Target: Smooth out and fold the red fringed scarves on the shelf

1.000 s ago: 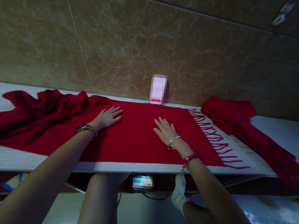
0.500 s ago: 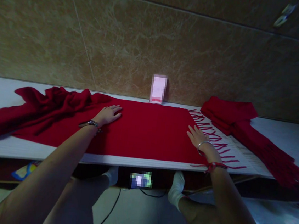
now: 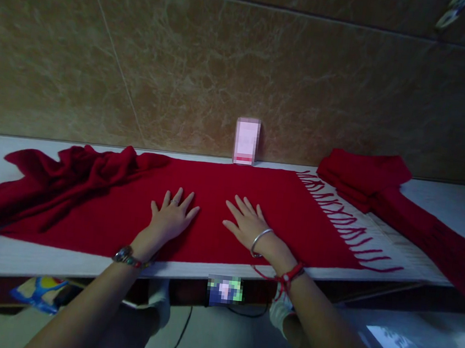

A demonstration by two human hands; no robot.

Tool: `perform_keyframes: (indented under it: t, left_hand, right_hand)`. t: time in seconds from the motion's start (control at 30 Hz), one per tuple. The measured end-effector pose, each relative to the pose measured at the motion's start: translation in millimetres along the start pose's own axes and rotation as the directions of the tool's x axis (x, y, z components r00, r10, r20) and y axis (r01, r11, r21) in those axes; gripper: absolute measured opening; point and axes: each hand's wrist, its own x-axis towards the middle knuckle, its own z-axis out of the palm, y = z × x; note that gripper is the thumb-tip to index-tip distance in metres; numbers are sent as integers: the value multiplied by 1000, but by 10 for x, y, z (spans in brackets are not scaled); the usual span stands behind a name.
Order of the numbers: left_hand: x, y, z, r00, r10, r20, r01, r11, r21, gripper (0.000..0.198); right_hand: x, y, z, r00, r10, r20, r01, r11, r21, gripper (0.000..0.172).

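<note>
A red fringed scarf (image 3: pixel 217 239) lies along the white table, smooth in the middle and bunched into folds at the left. Its tasselled end spreads out at the right. My left hand (image 3: pixel 172 217) rests on the smooth part with fingers spread. Palm down on the same cloth, to the right of it, is my right hand (image 3: pixel 248 222), its fingers also apart. Neither hand grips anything. Beyond the tassels lies a second red scarf (image 3: pixel 365 177), folded, with its fringe hanging toward the front edge.
Against the brown marbled wall (image 3: pixel 185 69) stands a small pale pink box (image 3: pixel 246 140), blurred out. The white table (image 3: pixel 69 262) is narrow. Below its front edge are a blurred lit screen (image 3: pixel 224 290), a black cable (image 3: pixel 179 337) and a blue-and-yellow item (image 3: pixel 43 292).
My right hand has moved left from the fringe to the middle of the scarf. My left hand has come slightly nearer the front edge. The view has shifted a little.
</note>
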Motion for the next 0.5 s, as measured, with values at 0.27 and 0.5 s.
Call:
perform_keyframes:
  t: [0.27,0.5]
  left_hand:
    - [-41,-139,-38,1000,8,15,-8,1000,-1,55]
    - [-65,-311,-41,988,-155,11,155,987,-36,58]
  right_hand:
    - [-151,485,14,985,166,37,-162,982,-102,54]
    - [-357,1296,-111,862,502,-67,-506,850,-144,53]
